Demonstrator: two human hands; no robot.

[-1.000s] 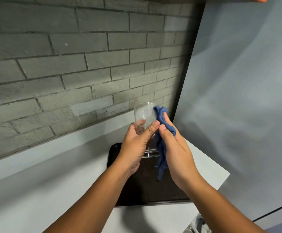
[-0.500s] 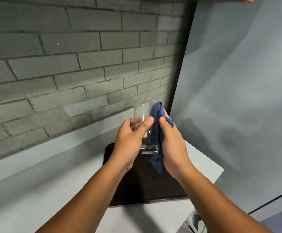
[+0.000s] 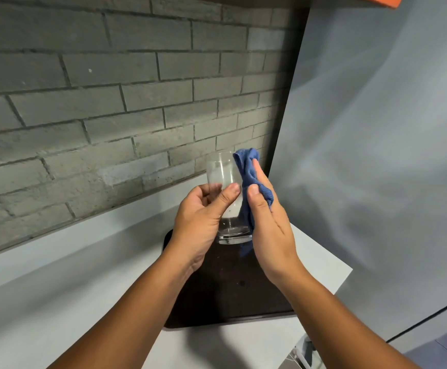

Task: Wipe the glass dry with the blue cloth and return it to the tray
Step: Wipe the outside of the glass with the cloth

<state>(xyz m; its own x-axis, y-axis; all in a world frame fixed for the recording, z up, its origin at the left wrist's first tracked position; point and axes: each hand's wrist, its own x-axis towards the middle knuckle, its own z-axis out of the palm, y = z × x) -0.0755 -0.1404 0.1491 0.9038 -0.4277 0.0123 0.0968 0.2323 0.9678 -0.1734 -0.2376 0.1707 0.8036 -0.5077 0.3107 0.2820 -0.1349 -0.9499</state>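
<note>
My left hand (image 3: 201, 225) grips a clear tall glass (image 3: 222, 171) and holds it upright in the air above the dark tray (image 3: 233, 294). Against the glass's right side my right hand (image 3: 270, 227) presses a bunched blue cloth (image 3: 247, 166). The cloth reaches from above the rim down past the base, where a corner hangs free. Fingers and cloth hide much of the glass's lower half. The tray lies on the white counter (image 3: 70, 275), its far part hidden behind my hands.
A grey brick wall (image 3: 97, 102) rises right behind the counter. A pale blue-grey panel (image 3: 376, 155) stands to the right, past the counter's right edge. Something orange (image 3: 376, 0) juts in at the top right.
The glass and both hands stay above the tray. The cloth has slid up along the glass's right side, its top now above the rim, with less hanging below the base.
</note>
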